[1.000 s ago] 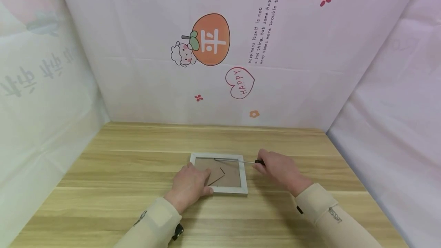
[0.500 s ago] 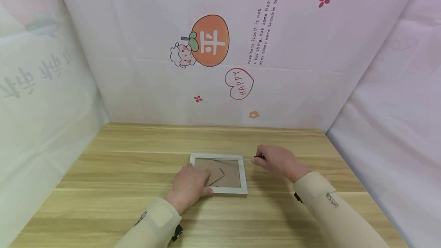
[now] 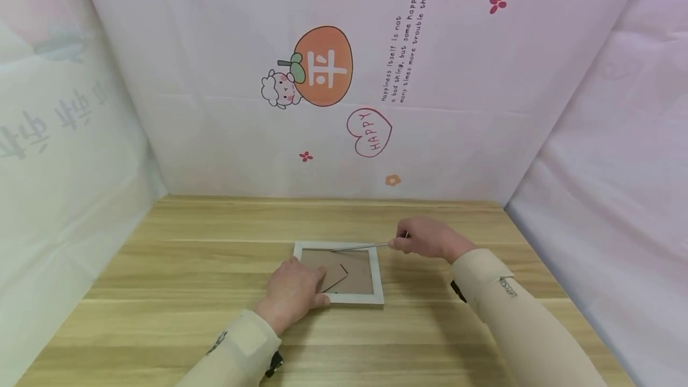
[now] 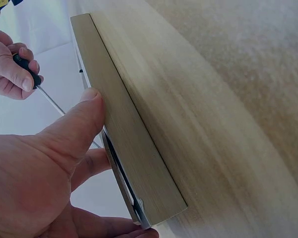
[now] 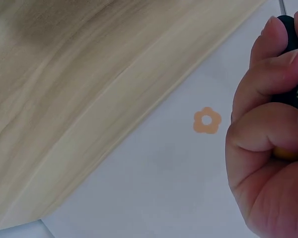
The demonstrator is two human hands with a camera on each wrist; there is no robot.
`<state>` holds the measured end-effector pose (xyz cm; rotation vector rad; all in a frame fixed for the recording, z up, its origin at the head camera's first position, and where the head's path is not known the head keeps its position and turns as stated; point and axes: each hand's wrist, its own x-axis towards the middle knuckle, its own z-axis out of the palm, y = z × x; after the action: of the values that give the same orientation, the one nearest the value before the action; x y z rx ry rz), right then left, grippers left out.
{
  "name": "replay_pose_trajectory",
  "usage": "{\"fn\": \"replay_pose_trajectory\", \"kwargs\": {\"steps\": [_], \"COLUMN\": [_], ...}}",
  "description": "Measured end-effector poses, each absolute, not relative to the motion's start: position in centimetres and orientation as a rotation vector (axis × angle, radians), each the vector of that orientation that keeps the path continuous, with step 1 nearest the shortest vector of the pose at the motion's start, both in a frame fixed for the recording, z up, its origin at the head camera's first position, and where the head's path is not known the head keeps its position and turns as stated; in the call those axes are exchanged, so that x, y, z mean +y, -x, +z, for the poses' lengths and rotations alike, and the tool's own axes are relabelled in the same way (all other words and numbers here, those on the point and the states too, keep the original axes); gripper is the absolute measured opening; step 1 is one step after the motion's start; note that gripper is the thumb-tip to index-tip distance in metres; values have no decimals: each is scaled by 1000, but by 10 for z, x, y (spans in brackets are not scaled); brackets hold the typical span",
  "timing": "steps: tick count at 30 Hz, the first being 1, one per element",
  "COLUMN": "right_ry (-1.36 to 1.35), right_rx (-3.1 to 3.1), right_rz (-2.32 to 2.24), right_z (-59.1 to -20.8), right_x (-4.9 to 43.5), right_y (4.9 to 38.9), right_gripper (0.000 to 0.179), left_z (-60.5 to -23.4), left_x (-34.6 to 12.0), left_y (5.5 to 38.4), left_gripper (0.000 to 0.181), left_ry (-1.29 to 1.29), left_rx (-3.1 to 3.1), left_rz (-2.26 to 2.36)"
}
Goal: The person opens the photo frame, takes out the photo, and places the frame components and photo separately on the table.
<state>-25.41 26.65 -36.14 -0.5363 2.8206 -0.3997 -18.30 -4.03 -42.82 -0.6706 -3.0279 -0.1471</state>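
A white picture frame (image 3: 357, 299) lies back side up, with its tan backing board (image 3: 359, 266) facing me. My left hand (image 3: 292, 292) holds its left front corner. In the left wrist view the thumb (image 4: 92, 101) presses the frame's outer side while the fingers reach across the back. My right hand (image 3: 430, 237) grips a screwdriver by its black handle (image 4: 26, 68), fingers curled round it. The thin metal shaft (image 3: 357, 248) runs left across the frame, its tip at the inner side of the far rim. Only part of the handle shows in the right wrist view.
The frame rests on a wood-grain table (image 3: 215, 339). Behind it hangs a white printed cloth (image 3: 242, 154) with cartoon pictures. Plain-looking cloth walls (image 3: 618, 196) close in the table at left and right.
My right hand has moved up and slightly left, lifting the screwdriver's handle so the shaft now slopes up to the right. The left hand and the frame have stayed in place.
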Motion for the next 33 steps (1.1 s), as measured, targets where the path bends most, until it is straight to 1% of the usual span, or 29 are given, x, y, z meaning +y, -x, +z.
{"fn": "replay_pose_trajectory", "kwargs": {"steps": [7, 17, 22, 27, 30, 33], "right_ry": [540, 602, 612, 687, 721, 698], "right_rx": [2950, 3154, 3214, 3261, 3270, 3243], "right_rz": [-363, -172, -137, -129, -128, -127], "right_z": [-374, -389, -393, -394, -393, -387], "right_x": [263, 258, 255, 255, 254, 253], "right_y": [238, 206, 204, 205, 207, 210], "right_gripper": [19, 25, 26, 26, 25, 24], "left_z": [-427, -427, -428, -429, -429, -429], "left_x": [-40, -39, -40, -41, -41, -41], "left_y": [181, 181, 181, 182, 182, 181], "left_gripper": [65, 63, 65, 64, 62, 62], "left_ry": [662, 651, 646, 664, 671, 675], "left_rx": [-3030, -3017, -3030, -3029, -3017, -3008], "left_rz": [-135, -132, -134, -154, -163, -159]}}
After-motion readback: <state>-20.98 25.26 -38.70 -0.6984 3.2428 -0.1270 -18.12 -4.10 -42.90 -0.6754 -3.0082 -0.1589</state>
